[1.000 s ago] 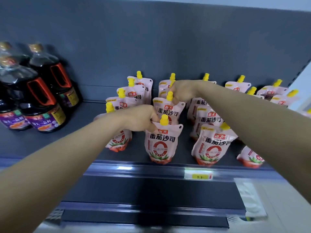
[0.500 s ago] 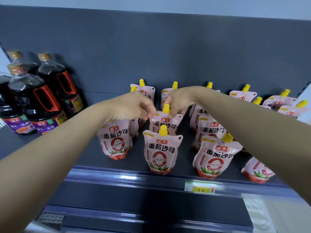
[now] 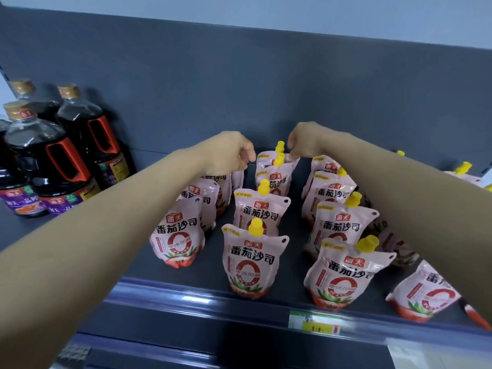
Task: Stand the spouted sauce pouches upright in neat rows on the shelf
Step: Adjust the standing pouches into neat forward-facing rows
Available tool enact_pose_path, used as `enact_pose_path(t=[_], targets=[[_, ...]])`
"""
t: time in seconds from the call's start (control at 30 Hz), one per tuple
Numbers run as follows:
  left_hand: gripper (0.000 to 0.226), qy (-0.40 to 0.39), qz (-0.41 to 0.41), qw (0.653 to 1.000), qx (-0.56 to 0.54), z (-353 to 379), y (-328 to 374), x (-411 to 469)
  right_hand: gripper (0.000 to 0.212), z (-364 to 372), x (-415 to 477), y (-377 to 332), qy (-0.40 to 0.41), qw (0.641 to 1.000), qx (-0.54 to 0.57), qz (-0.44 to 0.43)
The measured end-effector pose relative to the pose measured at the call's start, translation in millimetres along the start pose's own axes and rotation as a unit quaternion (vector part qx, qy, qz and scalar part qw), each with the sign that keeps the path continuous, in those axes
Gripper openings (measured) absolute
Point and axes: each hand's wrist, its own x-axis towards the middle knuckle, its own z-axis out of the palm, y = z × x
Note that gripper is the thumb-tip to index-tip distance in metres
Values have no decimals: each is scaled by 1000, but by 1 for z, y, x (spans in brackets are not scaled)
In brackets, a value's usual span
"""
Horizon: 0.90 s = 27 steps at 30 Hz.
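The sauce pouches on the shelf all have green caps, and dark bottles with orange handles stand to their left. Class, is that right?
Not quite. In the head view the sauce pouches have yellow caps, not green. The dark bottles with orange handles do stand to their left.

Dark grey back panel (image 3: 239, 75), pale wall (image 3: 266, 9)

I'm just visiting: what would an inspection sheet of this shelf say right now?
Surface: dark shelf, price tag on its front rail.
Job's things: pink pouches with yellow caps, mostly upright in rows running front to back; far-right pouch leans.
Clutter: dark sauce bottles at left.
Hands: left hand and right hand both at the back pouch; grip unclear.
Cables: nothing seen.
Surroundings: grey back panel, pale wall above.
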Motion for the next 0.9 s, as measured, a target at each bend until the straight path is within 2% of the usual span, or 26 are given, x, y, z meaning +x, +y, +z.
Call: enact_pose_path(t=[0.1, 0.23, 0.33, 0.43, 0.57, 0.63, 0.7, 0.8, 0.9], targets=[[29, -27, -16, 999, 35, 6, 3, 25, 37, 4, 15, 3, 9, 1000, -25, -13], [32, -87, -41, 993, 64, 21, 3, 56, 32, 8, 38, 11, -23, 998, -34, -37], [8, -114, -31, 989, 88, 32, 1, 72, 21, 12, 52, 16, -60, 996, -23, -58], [30, -123, -42, 984, 119, 39, -1, 81, 15, 20, 65, 21, -91, 994, 33, -53], [42, -126, -42, 984, 122, 39, -7, 88, 26, 26, 75, 23, -117, 989, 78, -44], [47, -137, -45, 982, 120, 36, -12, 88, 23, 25, 78, 22, -124, 986, 101, -46], [49, -151, -49, 980, 118, 33, -17, 88, 17, 24, 80, 21, -128, 983, 120, -48], [47, -158, -57, 978, 124, 32, -20, 85, 31, 26, 82, 18, -132, 981, 129, -51], [44, -157, -65, 977, 129, 33, -19, 85, 32, 27, 82, 17, -132, 980, 137, -53]])
